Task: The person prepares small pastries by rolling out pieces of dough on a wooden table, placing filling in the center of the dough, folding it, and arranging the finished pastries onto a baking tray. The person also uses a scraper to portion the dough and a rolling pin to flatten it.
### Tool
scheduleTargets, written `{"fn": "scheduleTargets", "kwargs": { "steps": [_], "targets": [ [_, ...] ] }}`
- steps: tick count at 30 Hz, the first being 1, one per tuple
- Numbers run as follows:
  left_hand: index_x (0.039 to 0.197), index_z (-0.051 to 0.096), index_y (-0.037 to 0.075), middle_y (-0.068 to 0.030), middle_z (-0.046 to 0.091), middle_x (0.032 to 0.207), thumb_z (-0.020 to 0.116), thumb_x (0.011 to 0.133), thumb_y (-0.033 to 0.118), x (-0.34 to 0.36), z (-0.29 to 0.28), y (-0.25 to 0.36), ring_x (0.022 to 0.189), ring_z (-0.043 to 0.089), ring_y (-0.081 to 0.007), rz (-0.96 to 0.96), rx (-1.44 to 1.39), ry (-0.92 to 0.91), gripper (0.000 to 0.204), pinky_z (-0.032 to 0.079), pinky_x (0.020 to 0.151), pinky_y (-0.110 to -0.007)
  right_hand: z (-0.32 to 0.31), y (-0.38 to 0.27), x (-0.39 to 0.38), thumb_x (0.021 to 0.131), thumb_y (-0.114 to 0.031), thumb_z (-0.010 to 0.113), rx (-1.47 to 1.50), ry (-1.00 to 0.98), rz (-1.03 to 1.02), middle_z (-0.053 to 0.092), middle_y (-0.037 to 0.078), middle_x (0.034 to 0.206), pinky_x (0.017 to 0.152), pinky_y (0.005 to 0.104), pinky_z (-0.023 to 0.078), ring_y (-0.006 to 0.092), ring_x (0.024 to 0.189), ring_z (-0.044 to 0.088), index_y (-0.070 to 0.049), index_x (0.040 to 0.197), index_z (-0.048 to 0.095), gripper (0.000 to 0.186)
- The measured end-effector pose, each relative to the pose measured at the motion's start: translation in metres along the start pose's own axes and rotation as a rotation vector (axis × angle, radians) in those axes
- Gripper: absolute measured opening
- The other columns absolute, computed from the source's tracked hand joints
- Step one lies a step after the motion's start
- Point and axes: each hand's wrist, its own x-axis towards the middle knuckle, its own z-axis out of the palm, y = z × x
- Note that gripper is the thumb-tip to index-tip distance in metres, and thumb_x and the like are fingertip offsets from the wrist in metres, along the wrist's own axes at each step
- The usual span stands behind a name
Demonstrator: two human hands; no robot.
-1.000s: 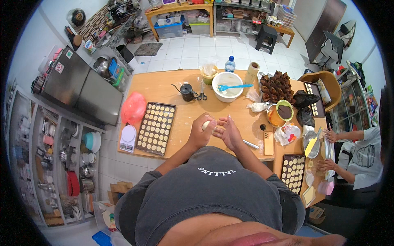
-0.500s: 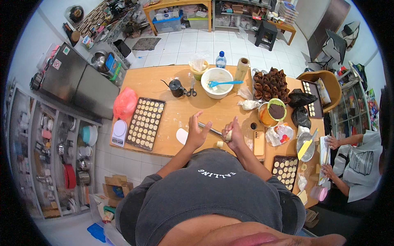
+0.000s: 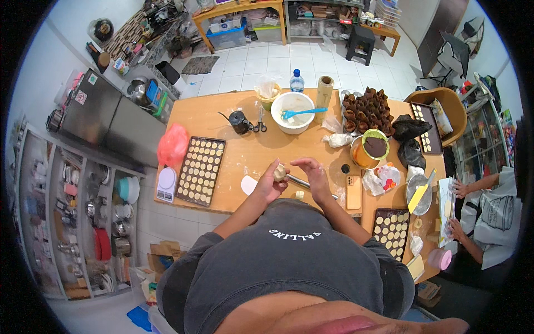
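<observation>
A lump of pale dough (image 3: 280, 172) sits in my left hand (image 3: 268, 186), its fingers curled round it. My right hand (image 3: 316, 181) is just to the right, fingers stretched out and holding nothing I can see. On the table below my hands lies a metal rod like a rolling pin (image 3: 298, 181), partly hidden by them. A small pale dough piece (image 3: 300, 195) rests near the table's front edge. Left of my hands is a flat white scraper-like piece (image 3: 248, 185).
Trays of pale dough rounds (image 3: 201, 171) (image 3: 390, 234) stand left and right. A white bowl (image 3: 293, 127) with a blue spatula, a black pot (image 3: 240, 123) and scissors (image 3: 260, 126) are behind. A phone (image 3: 354, 192) lies right. Another person's hands (image 3: 460, 190) hold a white board.
The dough has passed from my right hand to my left hand. My right hand has opened out and my left has closed round the dough.
</observation>
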Motion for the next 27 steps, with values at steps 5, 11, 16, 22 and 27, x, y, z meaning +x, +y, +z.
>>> {"fn": "scheduleTargets", "kwargs": {
  "steps": [5,11,16,22,27],
  "targets": [
    [0.101,0.055,0.015,-0.0042,0.06,0.079,0.054,0.108,0.036,-0.004,-0.008,0.008,0.058,0.053,-0.0137,0.12,0.088,0.063,0.023,0.039,0.05,-0.026,-0.022,0.01,-0.005,0.114,-0.043,0.033,-0.037,0.316,0.208,0.071,0.015,0.112,0.099,0.0408,0.053,0.0242,0.105,0.069,0.001,0.114,0.063,0.053],
    [0.095,0.052,0.015,-0.0008,0.05,0.062,0.055,0.107,0.031,-0.016,0.013,0.024,0.044,0.041,-0.0107,0.349,0.281,0.044,0.02,0.033,0.043,-0.028,-0.022,0.019,0.003,0.111,-0.031,0.047,-0.015,0.372,0.361,0.069,0.012,0.107,0.093,0.0365,0.055,0.0213,0.103,0.069,0.0,0.114,0.063,0.035],
    [0.107,0.053,0.016,-0.0016,0.061,0.092,0.054,0.108,0.031,-0.019,0.015,0.02,0.076,0.06,-0.0123,0.503,0.622,0.15,0.015,0.046,0.062,-0.028,0.0,0.025,0.007,0.108,-0.03,0.056,-0.101,0.315,0.414,0.065,0.008,0.109,0.092,0.0346,0.055,0.0185,0.106,0.066,-0.001,0.116,0.063,0.031],
    [0.117,0.054,0.014,-0.0048,0.061,0.118,0.061,0.105,0.024,-0.019,-0.032,0.016,0.111,0.058,-0.0181,0.265,0.21,0.15,0.017,0.048,0.094,-0.042,0.008,0.035,-0.011,0.107,-0.033,0.058,-0.098,0.333,0.574,0.065,0.006,0.11,0.088,0.0329,0.055,0.0164,0.105,0.065,-0.002,0.118,0.062,0.033],
    [0.126,0.054,0.011,-0.0044,0.064,0.116,0.064,0.104,0.022,-0.035,-0.075,0.024,0.107,0.062,-0.0158,0.18,0.203,0.182,0.027,0.052,0.093,-0.037,0.034,0.047,-0.015,0.107,-0.033,0.058,-0.105,0.325,0.622,0.067,0.006,0.108,0.085,0.0313,0.054,0.0157,0.101,0.066,-0.003,0.117,0.061,0.031]
  ]
}}
